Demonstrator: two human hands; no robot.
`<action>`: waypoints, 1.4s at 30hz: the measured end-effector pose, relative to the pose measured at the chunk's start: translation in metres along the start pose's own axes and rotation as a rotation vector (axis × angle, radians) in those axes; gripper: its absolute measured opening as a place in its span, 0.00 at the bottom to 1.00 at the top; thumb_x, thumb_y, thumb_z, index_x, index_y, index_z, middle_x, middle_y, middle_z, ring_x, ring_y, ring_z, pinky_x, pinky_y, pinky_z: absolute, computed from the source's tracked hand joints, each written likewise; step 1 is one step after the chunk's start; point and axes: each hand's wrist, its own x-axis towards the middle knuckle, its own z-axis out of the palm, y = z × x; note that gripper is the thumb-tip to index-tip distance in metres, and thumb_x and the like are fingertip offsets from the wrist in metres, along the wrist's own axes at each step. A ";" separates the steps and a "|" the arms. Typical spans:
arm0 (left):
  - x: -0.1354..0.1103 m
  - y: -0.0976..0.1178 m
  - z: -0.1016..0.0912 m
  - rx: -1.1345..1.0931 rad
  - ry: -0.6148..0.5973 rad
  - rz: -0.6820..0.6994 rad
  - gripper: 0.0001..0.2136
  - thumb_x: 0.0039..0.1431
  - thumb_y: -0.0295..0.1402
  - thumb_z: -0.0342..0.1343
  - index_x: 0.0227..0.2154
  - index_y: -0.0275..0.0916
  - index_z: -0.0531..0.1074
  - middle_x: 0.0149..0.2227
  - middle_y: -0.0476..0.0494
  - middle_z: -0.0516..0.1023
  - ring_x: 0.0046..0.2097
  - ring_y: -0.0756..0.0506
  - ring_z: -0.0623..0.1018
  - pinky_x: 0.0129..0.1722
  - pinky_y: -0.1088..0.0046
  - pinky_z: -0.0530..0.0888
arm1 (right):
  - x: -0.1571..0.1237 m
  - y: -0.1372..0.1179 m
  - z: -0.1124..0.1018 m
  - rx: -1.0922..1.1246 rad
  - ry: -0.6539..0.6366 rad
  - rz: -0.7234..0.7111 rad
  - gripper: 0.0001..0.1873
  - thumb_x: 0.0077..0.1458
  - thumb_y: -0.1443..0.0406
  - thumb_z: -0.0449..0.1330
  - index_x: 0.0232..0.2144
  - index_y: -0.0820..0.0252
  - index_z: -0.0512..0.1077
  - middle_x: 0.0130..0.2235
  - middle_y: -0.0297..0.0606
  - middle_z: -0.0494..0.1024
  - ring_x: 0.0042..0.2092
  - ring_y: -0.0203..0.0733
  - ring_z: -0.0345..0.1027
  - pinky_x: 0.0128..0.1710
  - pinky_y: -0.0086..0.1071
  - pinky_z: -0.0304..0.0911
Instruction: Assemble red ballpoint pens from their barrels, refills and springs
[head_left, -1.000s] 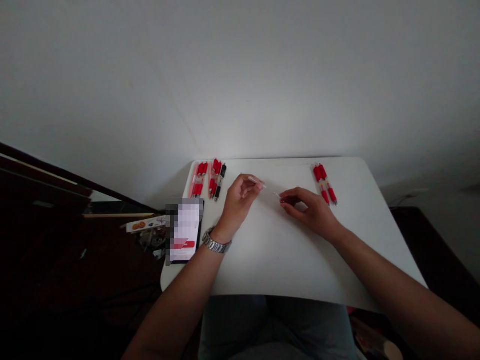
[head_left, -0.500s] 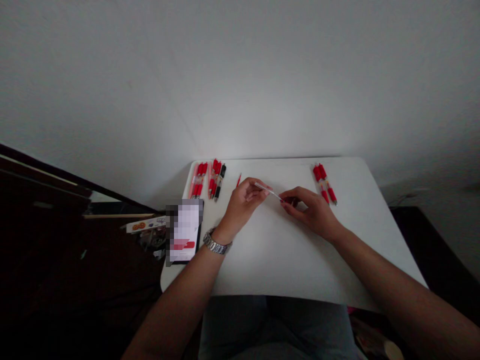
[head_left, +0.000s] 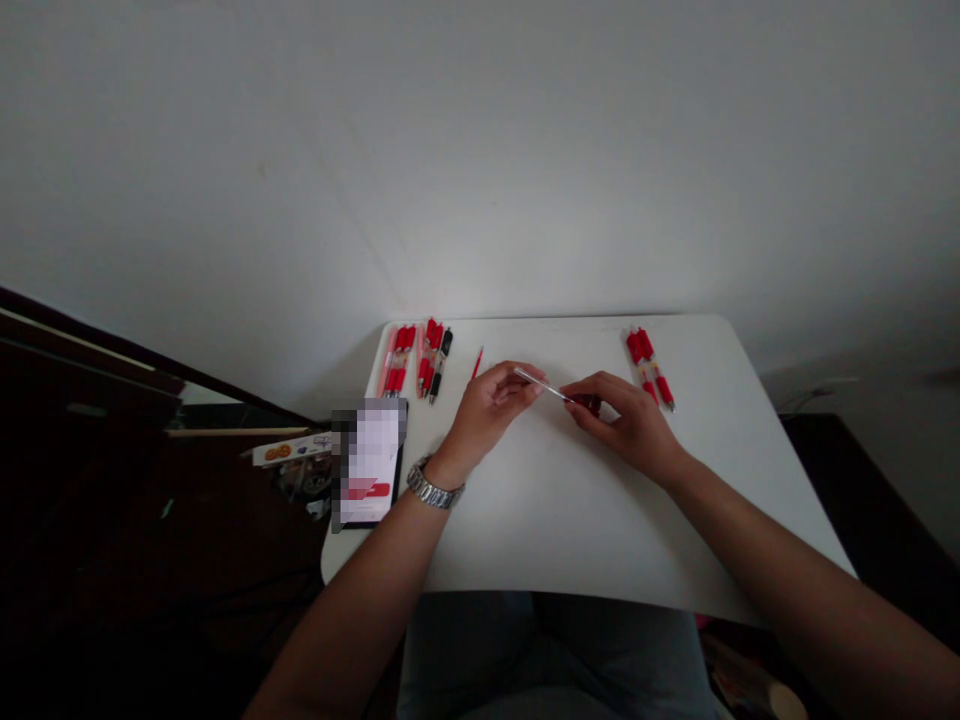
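Over the middle of a white table [head_left: 570, 520], my left hand [head_left: 487, 410] pinches one end of a thin clear pen tube [head_left: 541, 383]. The tube's other end meets a dark red pen part [head_left: 589, 402] pinched in my right hand [head_left: 626, 420]. Both hands hover close together just above the tabletop. A small red piece [head_left: 477, 363] lies on the table just left of my left hand. A metal watch [head_left: 431, 487] sits on my left wrist.
Several red pens and one black pen [head_left: 442, 360] lie in a row at the table's back left [head_left: 409, 360]. Two red pens [head_left: 649, 368] lie at the back right. A phone [head_left: 369, 460] rests on the left edge. A dark cabinet [head_left: 112, 420] stands left.
My left hand brought the clear tube rightward until its tip met the red part in my right hand. A small red piece now shows on the table beside my left hand.
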 end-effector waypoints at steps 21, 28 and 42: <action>0.002 -0.008 0.003 -0.122 0.128 0.037 0.09 0.61 0.38 0.66 0.41 0.40 0.79 0.42 0.44 0.80 0.45 0.48 0.78 0.50 0.69 0.73 | -0.002 0.002 0.003 0.056 0.086 0.073 0.14 0.62 0.59 0.65 0.49 0.56 0.73 0.40 0.40 0.80 0.37 0.42 0.75 0.37 0.37 0.73; 0.002 -0.010 0.002 -0.159 0.116 0.003 0.10 0.59 0.39 0.67 0.42 0.42 0.80 0.42 0.45 0.80 0.45 0.47 0.78 0.50 0.69 0.73 | -0.001 0.002 0.003 0.024 0.090 0.113 0.11 0.64 0.58 0.62 0.45 0.58 0.75 0.38 0.41 0.81 0.35 0.41 0.75 0.36 0.35 0.73; 0.002 -0.011 0.000 -0.124 0.145 0.002 0.11 0.59 0.39 0.68 0.41 0.41 0.80 0.42 0.44 0.80 0.45 0.47 0.78 0.49 0.69 0.73 | -0.002 0.001 0.002 0.087 0.073 0.134 0.15 0.65 0.54 0.61 0.47 0.57 0.72 0.36 0.39 0.81 0.35 0.40 0.75 0.36 0.34 0.72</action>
